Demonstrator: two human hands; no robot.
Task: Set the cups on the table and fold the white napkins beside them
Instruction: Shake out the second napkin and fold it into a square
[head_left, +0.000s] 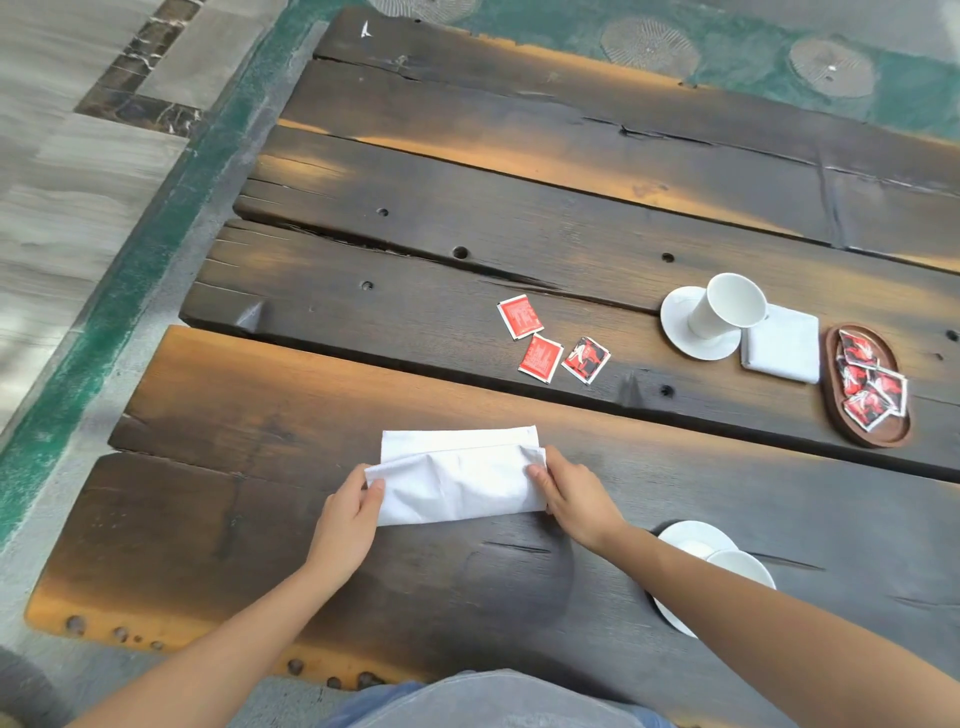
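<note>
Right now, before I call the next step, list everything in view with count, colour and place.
Table: one, dark wood planks, fills the view.
Napkin being folded: one, white, near edge, between both hands.
Folded napkin: one, white, right of the far cup.
Far cup on saucer: one each, white, far right.
Near cup on saucer: one each, white, partly hidden by the right arm.
Loose packets: three, red, centre.
Tray: one, brown, far right, holding red packets.
Hands: left and right, gripping the napkin's ends.
</note>
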